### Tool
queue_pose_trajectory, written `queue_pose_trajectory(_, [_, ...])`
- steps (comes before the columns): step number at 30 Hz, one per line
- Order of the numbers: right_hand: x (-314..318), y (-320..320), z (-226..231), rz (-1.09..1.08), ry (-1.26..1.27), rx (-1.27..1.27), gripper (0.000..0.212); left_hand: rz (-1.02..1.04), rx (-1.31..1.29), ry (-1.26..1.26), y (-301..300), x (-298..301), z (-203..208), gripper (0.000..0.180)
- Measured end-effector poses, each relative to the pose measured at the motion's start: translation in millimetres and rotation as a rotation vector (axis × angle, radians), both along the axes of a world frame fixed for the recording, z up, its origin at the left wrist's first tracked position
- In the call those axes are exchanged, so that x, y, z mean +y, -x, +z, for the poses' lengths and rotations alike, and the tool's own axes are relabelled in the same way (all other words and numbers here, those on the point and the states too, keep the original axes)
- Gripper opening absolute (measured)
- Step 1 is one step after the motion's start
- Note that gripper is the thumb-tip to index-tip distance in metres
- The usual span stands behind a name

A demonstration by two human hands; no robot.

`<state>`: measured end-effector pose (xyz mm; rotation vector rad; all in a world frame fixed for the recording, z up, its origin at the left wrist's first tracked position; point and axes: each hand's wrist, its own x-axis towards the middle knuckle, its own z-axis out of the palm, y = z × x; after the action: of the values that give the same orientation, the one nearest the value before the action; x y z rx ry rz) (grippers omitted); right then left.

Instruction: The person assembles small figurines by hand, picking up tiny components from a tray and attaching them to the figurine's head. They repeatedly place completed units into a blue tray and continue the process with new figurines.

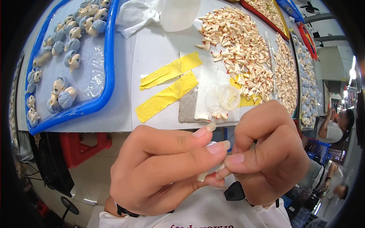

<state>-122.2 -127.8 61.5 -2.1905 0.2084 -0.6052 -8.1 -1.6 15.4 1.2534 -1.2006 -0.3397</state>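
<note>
Close together in front of my chest, my left hand (163,163) and my right hand (270,155) meet at the fingertips. The left fingers are closed around something mostly hidden, with only a bit of pale bluish white showing between them. My right thumb and forefinger pinch a small cream-coloured piece (219,167) against it. Just beyond the hands lie two small clear round dishes (229,97), on a white cloth over a grey pad (187,108). A few cream pointed pieces with red tips (219,115) rest by the dishes.
A blue-rimmed tray (109,60) at left holds several blue-haired doll heads (72,60). Yellow tape strips (167,97) cross the white table. A large heap of cream pointed pieces (243,45) spreads at the back right. A red stool (81,150) stands below; other people sit at far right.
</note>
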Motion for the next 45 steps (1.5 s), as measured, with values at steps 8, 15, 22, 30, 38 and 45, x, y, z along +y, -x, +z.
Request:
queue_pose_trajectory(8, [-21, -4, 2, -0.047, -0.077, 0.027, 0.018, -0.006, -0.021, -0.053, -10, 2, -5, 0.044])
queue_pose_trajectory(15, [-97, -5, -4, -0.240, 0.282, 0.339, 0.027, -0.012, 0.310, -0.010, -10, -1, -13, 0.047])
queue_pose_trajectory(22, [-100, -11, -9, -0.258, 0.365, 0.393, 0.014, -0.017, 0.319, -0.015, -11, -2, -13, 0.047])
queue_pose_trajectory(30, [-98, -1, -8, -0.428, 0.219, 0.281, 0.009, -0.006, 0.359, -0.015, -12, -4, -14, 0.048])
queue_pose_trajectory(38, [-105, 12, -2, -0.547, 0.145, 0.126, 0.007, 0.005, 0.404, -0.017, -8, -1, -12, 0.048])
queue_pose_trajectory(45, [-110, 26, 2, -0.564, -0.100, 0.136, 0.012, 0.008, 0.424, -0.033, -8, 1, -11, 0.048])
